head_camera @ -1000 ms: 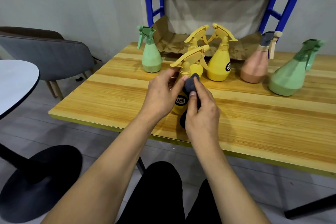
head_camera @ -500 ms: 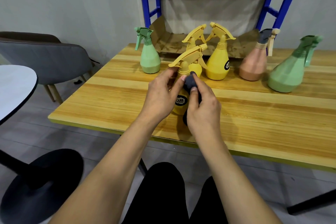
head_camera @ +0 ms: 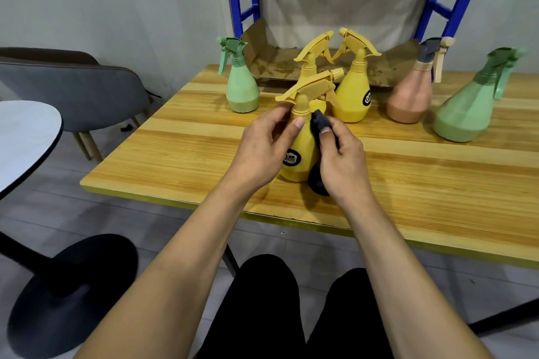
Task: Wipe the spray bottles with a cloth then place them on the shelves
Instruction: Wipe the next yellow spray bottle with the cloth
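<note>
Where the striped, glossy wooden table (head_camera: 408, 172) meets a blue metal shelf frame (head_camera: 449, 3) against a grey wall, five matte plastic spray bottles stand. Near the front edge, the left hand (head_camera: 264, 144) grips the neck of a pear-shaped yellow spray bottle (head_camera: 300, 154); the right hand (head_camera: 341, 157) pinches a dark soft cloth (head_camera: 320, 128) against its shoulder.

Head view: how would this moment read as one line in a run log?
step: wiping | left hand: grip on yellow spray bottle neck | right hand: dark cloth pressed to bottle | shelved: none seen | waiting on table: five bottles
</note>
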Demonstrator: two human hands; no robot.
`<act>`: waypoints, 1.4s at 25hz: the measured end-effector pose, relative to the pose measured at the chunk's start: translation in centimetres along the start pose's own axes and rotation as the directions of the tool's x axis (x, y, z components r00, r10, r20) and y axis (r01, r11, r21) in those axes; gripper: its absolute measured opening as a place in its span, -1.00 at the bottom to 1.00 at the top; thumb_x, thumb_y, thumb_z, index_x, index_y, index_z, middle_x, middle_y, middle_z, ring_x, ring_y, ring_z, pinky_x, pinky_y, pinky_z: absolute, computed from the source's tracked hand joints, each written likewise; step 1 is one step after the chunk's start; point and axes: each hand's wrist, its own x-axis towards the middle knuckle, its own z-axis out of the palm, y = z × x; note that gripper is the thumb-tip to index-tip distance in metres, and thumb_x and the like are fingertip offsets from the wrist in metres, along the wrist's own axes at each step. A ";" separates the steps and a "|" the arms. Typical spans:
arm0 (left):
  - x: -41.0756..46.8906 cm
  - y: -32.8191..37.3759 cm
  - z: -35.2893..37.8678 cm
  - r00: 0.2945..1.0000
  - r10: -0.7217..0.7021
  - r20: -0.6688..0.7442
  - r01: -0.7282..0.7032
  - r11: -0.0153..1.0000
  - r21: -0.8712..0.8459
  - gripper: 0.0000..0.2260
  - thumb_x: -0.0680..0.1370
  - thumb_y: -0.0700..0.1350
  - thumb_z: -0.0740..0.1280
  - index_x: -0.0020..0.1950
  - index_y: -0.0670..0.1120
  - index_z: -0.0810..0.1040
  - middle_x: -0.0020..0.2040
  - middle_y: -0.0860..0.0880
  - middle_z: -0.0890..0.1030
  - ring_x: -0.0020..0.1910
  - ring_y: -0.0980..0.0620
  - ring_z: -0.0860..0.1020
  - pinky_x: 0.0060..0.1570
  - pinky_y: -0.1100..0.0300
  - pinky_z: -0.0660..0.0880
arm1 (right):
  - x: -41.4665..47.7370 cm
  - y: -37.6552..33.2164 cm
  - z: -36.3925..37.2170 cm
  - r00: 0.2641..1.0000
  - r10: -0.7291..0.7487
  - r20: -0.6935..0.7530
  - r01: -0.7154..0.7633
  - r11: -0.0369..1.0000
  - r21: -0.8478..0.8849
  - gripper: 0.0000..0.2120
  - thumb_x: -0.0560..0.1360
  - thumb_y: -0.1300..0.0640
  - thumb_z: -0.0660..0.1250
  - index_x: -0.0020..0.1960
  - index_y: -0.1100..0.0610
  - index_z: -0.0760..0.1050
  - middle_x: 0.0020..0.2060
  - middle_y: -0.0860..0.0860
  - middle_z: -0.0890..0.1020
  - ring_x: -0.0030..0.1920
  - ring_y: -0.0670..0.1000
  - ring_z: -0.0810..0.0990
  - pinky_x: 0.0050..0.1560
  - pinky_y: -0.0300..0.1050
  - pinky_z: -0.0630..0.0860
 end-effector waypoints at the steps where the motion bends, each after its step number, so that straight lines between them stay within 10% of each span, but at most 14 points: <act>1: -0.1 -0.1 0.0 1.000 0.005 0.002 -0.005 1.000 -0.002 -0.75 0.70 0.00 0.29 0.27 -0.13 0.59 0.05 -0.10 0.67 0.06 -0.09 0.62 0.05 -0.15 0.56 | -0.3 0.5 -0.2 1.000 0.019 0.010 -0.019 1.000 0.006 -0.74 0.70 0.17 0.14 0.27 0.07 0.56 0.05 -0.07 0.65 0.05 -0.09 0.56 0.09 -0.21 0.45; 10: 0.1 -0.4 -0.8 0.997 -0.030 0.071 0.027 0.999 0.037 -0.69 0.72 0.01 0.23 0.39 -0.10 0.51 0.15 0.01 0.66 0.15 0.11 0.61 0.06 0.23 0.53 | -2.1 2.1 -0.3 0.999 -0.013 -0.035 0.008 0.991 -0.136 -0.76 0.67 0.19 0.20 0.26 0.11 0.57 0.03 -0.01 0.68 0.04 0.01 0.59 -0.04 -0.30 0.33; 16: -1.7 1.5 2.5 0.962 -0.097 -0.254 0.151 0.968 0.203 -0.52 0.58 0.12 0.45 0.41 -0.07 0.47 0.29 -0.01 0.57 0.26 0.03 0.52 0.22 0.13 0.48 | -2.5 2.3 -0.4 0.999 -0.018 -0.035 0.016 0.998 -0.065 -0.73 0.67 0.13 0.21 0.32 0.01 0.56 0.12 -0.15 0.65 0.08 -0.22 0.54 0.03 -0.59 0.32; 23: -0.2 1.5 1.8 0.968 -0.085 -0.238 0.113 0.988 0.105 -0.72 0.58 0.07 0.47 0.21 -0.05 0.65 0.02 0.15 0.68 -0.02 0.17 0.62 -0.03 0.42 0.51 | -2.3 2.0 -0.6 0.998 -0.023 -0.056 0.027 0.996 0.086 -0.72 0.67 0.12 0.24 0.33 0.04 0.58 0.04 -0.17 0.67 0.08 -0.08 0.62 0.18 -0.14 0.54; 27: -0.2 0.5 0.8 0.993 -0.031 -0.111 0.032 0.999 0.012 -0.75 0.62 -0.03 0.43 0.26 -0.09 0.66 0.08 0.06 0.73 0.06 0.13 0.68 0.12 0.08 0.62 | -1.8 1.4 -0.1 0.992 -0.112 -0.049 0.115 0.991 0.065 -0.69 0.68 0.15 0.21 0.38 0.02 0.54 0.05 -0.12 0.66 0.04 -0.10 0.61 0.08 -0.31 0.49; 35: -0.1 0.3 0.3 0.994 0.036 -0.103 -0.036 0.999 0.002 -0.71 0.68 -0.04 0.33 0.35 -0.15 0.59 0.15 0.03 0.70 0.13 0.15 0.66 0.12 0.11 0.62 | -1.9 1.1 0.2 0.988 -0.149 -0.036 0.150 0.987 0.052 -0.66 0.68 0.15 0.17 0.42 0.05 0.50 0.29 -0.07 0.62 0.29 -0.11 0.55 0.29 -0.25 0.44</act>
